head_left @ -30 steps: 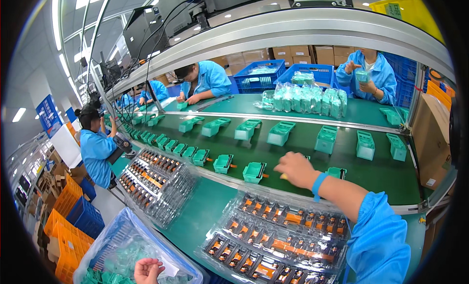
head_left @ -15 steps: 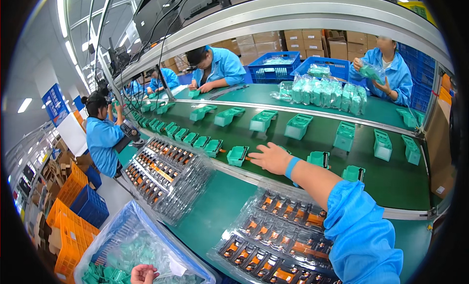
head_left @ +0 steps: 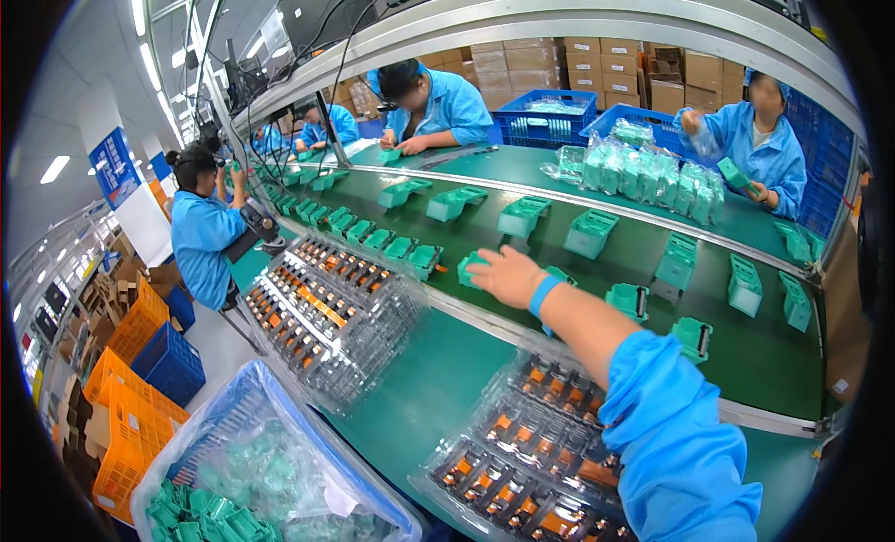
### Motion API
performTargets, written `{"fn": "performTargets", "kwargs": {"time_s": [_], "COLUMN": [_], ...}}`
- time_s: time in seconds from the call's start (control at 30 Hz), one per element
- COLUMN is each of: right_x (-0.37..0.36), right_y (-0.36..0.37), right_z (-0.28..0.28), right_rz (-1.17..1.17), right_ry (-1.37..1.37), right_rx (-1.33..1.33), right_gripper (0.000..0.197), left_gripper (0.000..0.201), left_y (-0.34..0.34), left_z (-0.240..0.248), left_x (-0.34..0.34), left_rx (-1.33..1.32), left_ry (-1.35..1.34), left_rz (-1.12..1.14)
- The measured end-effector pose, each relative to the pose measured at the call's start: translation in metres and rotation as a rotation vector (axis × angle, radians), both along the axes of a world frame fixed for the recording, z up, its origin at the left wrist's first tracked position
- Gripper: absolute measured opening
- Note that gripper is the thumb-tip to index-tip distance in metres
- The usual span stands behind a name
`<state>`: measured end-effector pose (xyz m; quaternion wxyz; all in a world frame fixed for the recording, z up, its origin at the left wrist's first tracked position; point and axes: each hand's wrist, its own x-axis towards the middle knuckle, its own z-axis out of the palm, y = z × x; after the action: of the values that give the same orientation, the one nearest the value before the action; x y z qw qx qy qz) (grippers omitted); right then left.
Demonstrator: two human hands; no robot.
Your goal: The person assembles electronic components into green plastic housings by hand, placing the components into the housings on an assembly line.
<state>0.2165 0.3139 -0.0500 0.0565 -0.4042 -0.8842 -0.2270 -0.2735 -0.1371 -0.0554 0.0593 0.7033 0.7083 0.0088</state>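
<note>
Mint-green plastic housing [head_left: 469, 268] sits on the dark green belt [head_left: 755, 365], near-edge row, just right of a similar green housing [head_left: 425, 260], partly covered by the right hand [head_left: 509, 276], exact tilt unreadable.

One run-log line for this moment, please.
right hand: at green part over belt, grip unclear | left hand: out of view | nearby: clear tray, orange-black parts

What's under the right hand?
A green plastic part, its left side showing, over the green belt. The right hand covers the rest; its grip can't be seen.
</note>
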Motion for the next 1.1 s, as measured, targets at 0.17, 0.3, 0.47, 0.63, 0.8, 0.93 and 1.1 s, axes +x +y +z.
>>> {"fn": "performTargets", "kwargs": {"time_s": [0.17, 0.3, 0.47, 0.63, 0.8, 0.93, 1.1], "right_x": [0.026, 0.045, 0.058, 0.081, 0.108, 0.112, 0.075], "right_y": [-0.063, -0.136, -0.263, -0.366, -0.418, -0.443, -0.449], "right_z": [0.086, 0.142, 0.200, 0.211, 0.168, 0.121, 0.092], "right_rz": [0.005, 0.061, 0.116, 0.169, 0.030, -0.053, 0.173], "right_ry": [0.384, 0.681, 0.793, 0.726, 0.677, 0.571, 0.430], "right_rx": [0.087, 0.044, -0.027, -0.152, -0.617, -0.748, -0.696], "right_gripper": [0.018, 0.016, 0.014, 0.014, 0.016, 0.019, 0.024], "left_gripper": [0.053, 0.048, 0.046, 0.052, 0.064, 0.060, 0.057], "left_y": [-0.049, -0.040, -0.029, -0.040, -0.081, -0.069, 0.004], "left_z": [-0.034, -0.011, 0.000, 0.057, 0.018, 0.037, 0.103], "left_x": [-0.044, -0.032, -0.035, -0.021, -0.099, -0.091, 0.052], "left_rx": [-0.589, -0.797, -0.882, -0.756, -0.224, 0.084, 0.025], "left_ry": [-0.442, -0.292, -0.207, -0.367, -1.063, -1.608, -1.794], "left_rz": [0.211, 0.190, 0.034, 0.356, 0.716, 0.313, -0.186]}}
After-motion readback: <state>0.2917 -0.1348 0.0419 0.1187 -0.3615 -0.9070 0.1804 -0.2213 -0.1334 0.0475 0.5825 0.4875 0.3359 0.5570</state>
